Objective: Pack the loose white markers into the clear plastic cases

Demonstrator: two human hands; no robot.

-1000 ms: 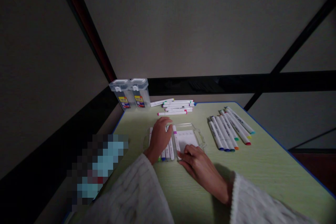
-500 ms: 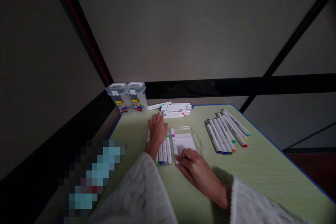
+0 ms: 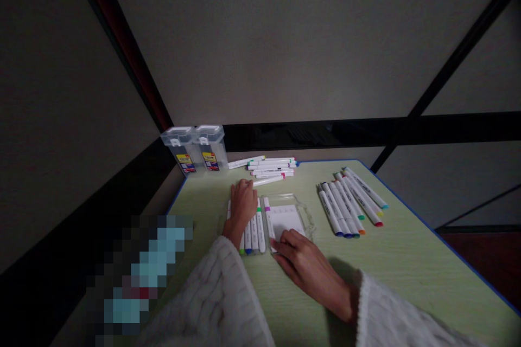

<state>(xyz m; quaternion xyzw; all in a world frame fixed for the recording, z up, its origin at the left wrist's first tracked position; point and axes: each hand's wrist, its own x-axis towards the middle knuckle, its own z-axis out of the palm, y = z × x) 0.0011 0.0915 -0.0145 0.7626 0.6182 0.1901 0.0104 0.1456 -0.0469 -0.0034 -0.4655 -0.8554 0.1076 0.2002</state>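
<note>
1. One white marker with a purple band (image 3: 267, 219), lying lengthwise in a clear tray (image 3: 284, 196), just left of a white card (image 3: 287, 218).
2. Right hand (image 3: 307, 267) at that marker's near end, fingers curled, fingertips touching; impossible to tell whether pinching or merely resting.
3. Left hand (image 3: 243, 207) palm down over the tray's left half, fingers slightly bent, reaching to the left end of a pink-tipped marker (image 3: 269, 180) beyond the tray; grip hidden.
4. Partly beneath the left hand, a row of white markers (image 3: 254, 233), side by side in the tray.
5. Farther back, a loose pile of markers (image 3: 272, 165).
6. Well to the right, a fanned group of markers (image 3: 350, 205).
7. At the far left corner, two upright lidded boxes (image 3: 214, 156).
8. Under everything, a pale green, blue-edged surface (image 3: 293, 309).
</note>
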